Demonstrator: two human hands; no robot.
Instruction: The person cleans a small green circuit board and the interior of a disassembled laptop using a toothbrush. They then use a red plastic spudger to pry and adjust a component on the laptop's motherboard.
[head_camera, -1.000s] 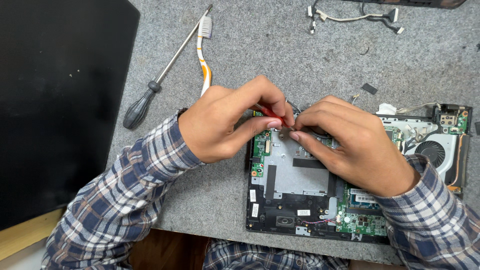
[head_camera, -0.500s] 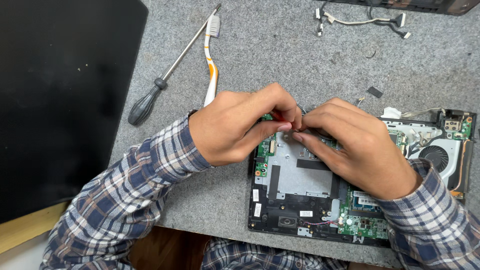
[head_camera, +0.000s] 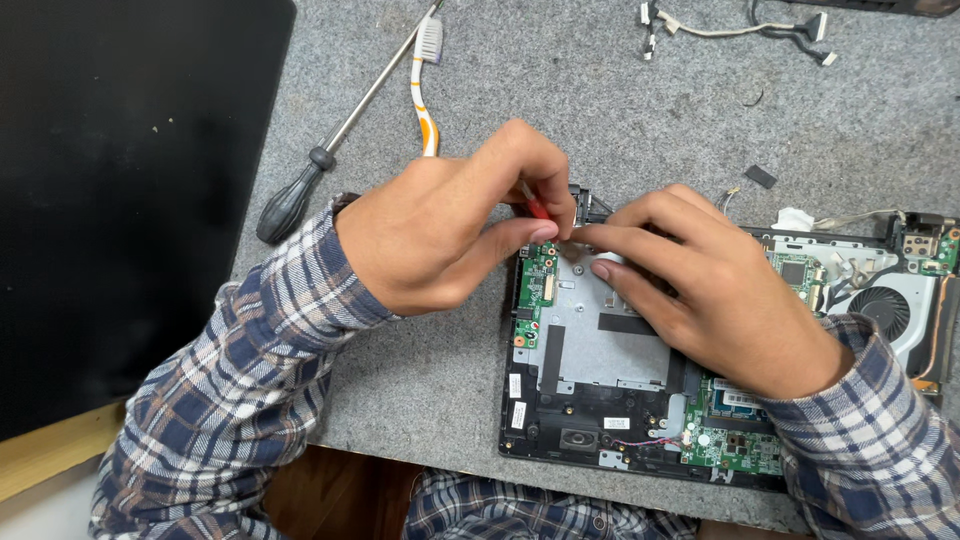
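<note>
An opened laptop base (head_camera: 590, 420) lies on a grey felt mat, its green circuit boards, silver metal plate (head_camera: 600, 350) and cooling fan (head_camera: 885, 305) exposed. My left hand (head_camera: 440, 235) pinches a small red-handled tool (head_camera: 537, 207) at the plate's upper left corner. My right hand (head_camera: 710, 290) rests on the plate, its fingertips meeting the left hand's at that same corner. What lies under the fingertips is hidden.
A long black-handled screwdriver (head_camera: 330, 145) and a white and orange toothbrush (head_camera: 425, 85) lie on the mat (head_camera: 620, 110) at upper left. Loose white cables (head_camera: 730, 25) sit at the top. A large black panel (head_camera: 120, 190) covers the left side.
Both hands stayed joined at the plate's corner. My left hand has lifted and turned slightly, showing more of the red tool. The view shifted a little.
</note>
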